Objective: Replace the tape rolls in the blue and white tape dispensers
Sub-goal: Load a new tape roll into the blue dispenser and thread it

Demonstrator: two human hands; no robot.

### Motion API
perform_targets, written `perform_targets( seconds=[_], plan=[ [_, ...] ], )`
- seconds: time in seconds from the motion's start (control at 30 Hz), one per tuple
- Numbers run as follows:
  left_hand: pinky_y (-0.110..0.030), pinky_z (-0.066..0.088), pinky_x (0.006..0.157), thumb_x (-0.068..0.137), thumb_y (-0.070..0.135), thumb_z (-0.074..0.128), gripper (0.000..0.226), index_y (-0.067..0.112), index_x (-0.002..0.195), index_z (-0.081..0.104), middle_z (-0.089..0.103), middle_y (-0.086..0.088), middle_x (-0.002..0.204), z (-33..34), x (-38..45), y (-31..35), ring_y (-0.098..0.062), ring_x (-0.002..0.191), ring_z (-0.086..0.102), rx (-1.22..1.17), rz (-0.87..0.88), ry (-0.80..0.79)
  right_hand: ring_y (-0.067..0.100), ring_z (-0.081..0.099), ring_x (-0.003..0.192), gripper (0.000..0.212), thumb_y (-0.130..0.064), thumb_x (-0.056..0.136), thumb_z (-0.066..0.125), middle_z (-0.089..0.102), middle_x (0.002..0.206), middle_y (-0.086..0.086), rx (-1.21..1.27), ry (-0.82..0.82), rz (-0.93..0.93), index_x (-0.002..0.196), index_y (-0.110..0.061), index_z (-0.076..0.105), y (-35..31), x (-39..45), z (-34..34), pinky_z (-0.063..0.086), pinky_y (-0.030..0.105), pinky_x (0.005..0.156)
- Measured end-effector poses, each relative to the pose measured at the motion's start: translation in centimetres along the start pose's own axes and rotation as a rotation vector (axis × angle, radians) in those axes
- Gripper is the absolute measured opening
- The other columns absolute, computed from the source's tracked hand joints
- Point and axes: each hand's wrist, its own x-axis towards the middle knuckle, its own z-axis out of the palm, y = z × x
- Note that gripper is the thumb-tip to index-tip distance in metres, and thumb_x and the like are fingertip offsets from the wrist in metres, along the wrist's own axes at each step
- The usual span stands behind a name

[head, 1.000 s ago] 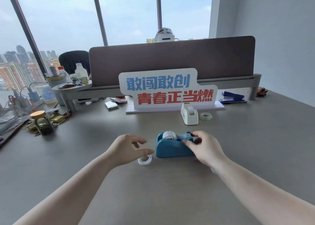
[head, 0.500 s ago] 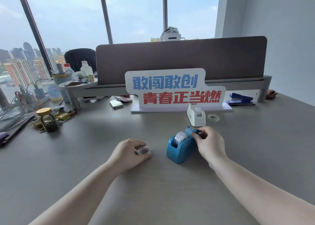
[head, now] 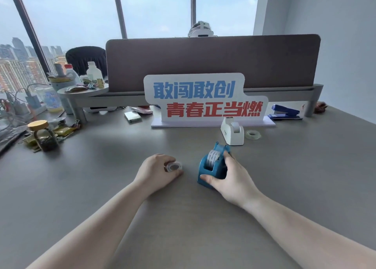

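The blue tape dispenser stands on the grey desk in front of me, turned so its cutter end points away, with a tape roll seated in it. My right hand grips the dispenser from its right side and near end. My left hand holds a small clear tape roll in its fingers, just left of the dispenser. Further back stands the white tape dispenser with a roll in it. A loose clear tape roll lies to its right.
A sign with blue and red characters stands behind the white dispenser, below a brown desk divider. A blue stapler lies at the back right. A glass jar, bottles, cables and packets crowd the left side.
My right hand has swung the blue dispenser round, its cutter end now facing away, and moved its grip to the near end. My left hand picked up the small roll and keeps it.
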Motion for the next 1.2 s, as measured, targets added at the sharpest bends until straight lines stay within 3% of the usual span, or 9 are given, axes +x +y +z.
perform_targets(
  seconds=[0.17, 0.37, 0.5, 0.63, 0.87, 0.97, 1.2],
  plan=[
    [-0.029, 0.048, 0.086, 0.075, 0.042, 0.07, 0.038, 0.017, 0.103, 0.069, 0.069, -0.003, 0.106, 0.5, 1.3, -0.3, -0.022, 0.099, 0.062, 0.0, -0.007, 0.021, 0.014, 0.054, 0.117, 0.072, -0.04, 0.068, 0.079, 0.057, 0.127, -0.006, 0.052, -0.063, -0.022, 0.128, -0.019, 0.045, -0.4, 2.0, 0.0, 0.041, 0.024, 0.099],
    [-0.031, 0.048, 0.084, 0.077, 0.044, 0.066, 0.038, 0.014, 0.1, 0.069, 0.069, -0.005, 0.106, 1.2, 4.2, -1.4, -0.024, 0.097, 0.062, 0.014, -0.048, 0.036, 0.016, 0.049, 0.125, 0.09, -0.039, 0.069, 0.078, 0.051, 0.138, -0.001, 0.049, -0.112, -0.01, 0.142, -0.013, 0.031, -0.2, 5.2, 0.8, 0.038, 0.025, 0.103],
    [-0.028, 0.044, 0.085, 0.078, 0.043, 0.067, 0.04, 0.016, 0.107, 0.068, 0.068, -0.004, 0.11, 1.5, 6.3, -2.4, -0.023, 0.101, 0.061, -0.001, -0.083, 0.044, 0.015, 0.05, 0.124, 0.087, -0.039, 0.07, 0.078, 0.052, 0.136, -0.003, 0.043, -0.148, -0.023, 0.141, -0.015, 0.034, 0.0, 7.5, 1.3, 0.04, 0.027, 0.104],
    [-0.029, 0.045, 0.089, 0.078, 0.045, 0.066, 0.044, 0.016, 0.111, 0.066, 0.067, -0.004, 0.114, 1.9, 8.4, -3.3, -0.023, 0.104, 0.061, -0.001, -0.113, 0.043, 0.014, 0.046, 0.128, 0.094, -0.039, 0.072, 0.076, 0.046, 0.143, -0.001, 0.023, -0.188, -0.023, 0.146, -0.013, 0.025, -0.1, 9.7, 1.7, 0.037, 0.027, 0.106],
    [-0.034, 0.047, 0.083, 0.08, 0.042, 0.063, 0.036, 0.008, 0.092, 0.067, 0.067, -0.01, 0.108, 2.1, 11.5, -4.4, -0.028, 0.099, 0.06, 0.015, -0.158, 0.043, 0.016, 0.046, 0.127, 0.078, -0.032, 0.078, 0.072, 0.047, 0.142, 0.0, 0.015, -0.22, -0.069, 0.142, -0.015, 0.032, -0.4, 12.9, 2.6, 0.034, 0.019, 0.094],
    [-0.033, 0.047, 0.081, 0.079, 0.041, 0.064, 0.023, 0.021, 0.075, 0.054, 0.069, -0.013, 0.103, 2.1, 12.7, -5.1, -0.029, 0.095, 0.06, 0.01, -0.167, 0.049, 0.014, 0.049, 0.123, 0.072, -0.032, 0.078, 0.072, 0.051, 0.139, 0.0, 0.027, -0.221, -0.078, 0.139, -0.017, 0.037, -0.3, 14.2, 3.2, 0.037, 0.02, 0.094],
    [-0.033, 0.046, 0.08, 0.078, 0.042, 0.066, 0.023, 0.024, 0.077, 0.051, 0.069, -0.011, 0.096, 2.1, 14.6, -6.1, -0.029, 0.094, 0.06, 0.023, -0.171, 0.062, 0.015, 0.048, 0.125, 0.068, -0.03, 0.08, 0.07, 0.05, 0.14, -0.001, 0.024, -0.263, -0.106, 0.138, -0.019, 0.037, -0.5, 16.4, 4.0, 0.038, 0.023, 0.096]
  ],
)
